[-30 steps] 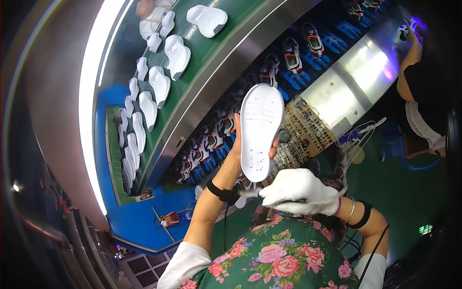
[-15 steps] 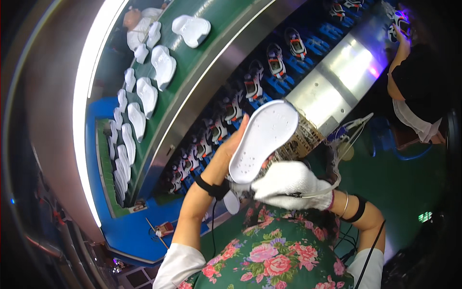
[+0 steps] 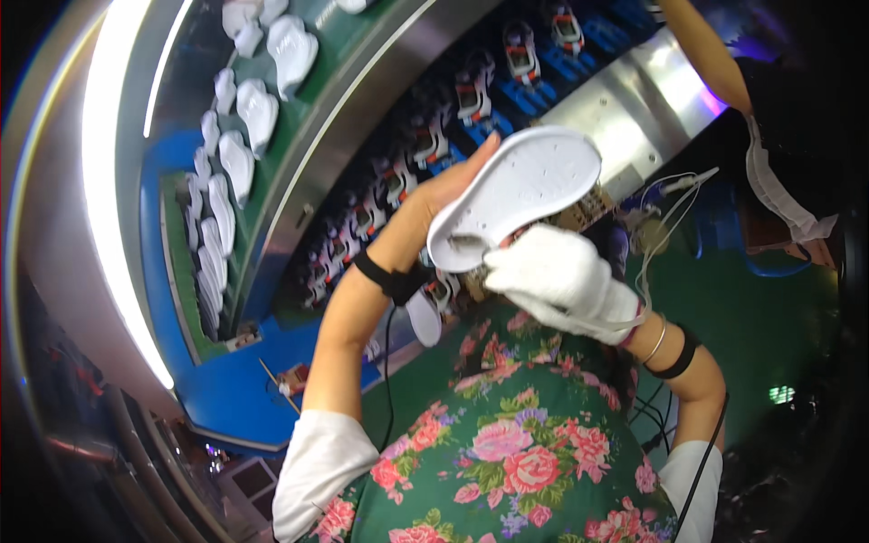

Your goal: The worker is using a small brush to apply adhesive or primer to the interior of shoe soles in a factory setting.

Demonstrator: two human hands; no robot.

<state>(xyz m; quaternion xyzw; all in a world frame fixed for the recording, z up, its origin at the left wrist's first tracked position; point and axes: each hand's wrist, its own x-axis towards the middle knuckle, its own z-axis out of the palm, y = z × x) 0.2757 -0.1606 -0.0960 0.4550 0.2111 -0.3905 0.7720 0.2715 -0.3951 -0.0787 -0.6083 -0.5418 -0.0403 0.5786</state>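
Observation:
My left hand (image 3: 460, 181) grips a white shoe sole (image 3: 534, 176) along its left edge, with the thumb on the rim and the other fingers hidden behind. The sole is tilted, its small-holed face toward me and its wider end at the upper right. At the lower end my right hand (image 3: 554, 276), in a white knitted glove, is closed with its fingertips against the edge. A greyish smear shows on the sole beside those fingertips. Whatever the glove pinches, if anything, is hidden. A white cable runs from near the right wrist.
On the left, a green conveyor belt (image 3: 348, 41) carries several white soles (image 3: 237, 167). Beyond my left hand, shoe uppers (image 3: 472, 90) line a rack with blue holders. A metal plate (image 3: 625, 127) lies at the right, near a co-worker's arm (image 3: 711, 59). Another white sole (image 3: 424, 319) sits by my left forearm.
The sole has risen and turned, its wide end swinging right. My gloved hand has moved up with it, and the greyish smear now shows at the lower end. The whole view has shifted.

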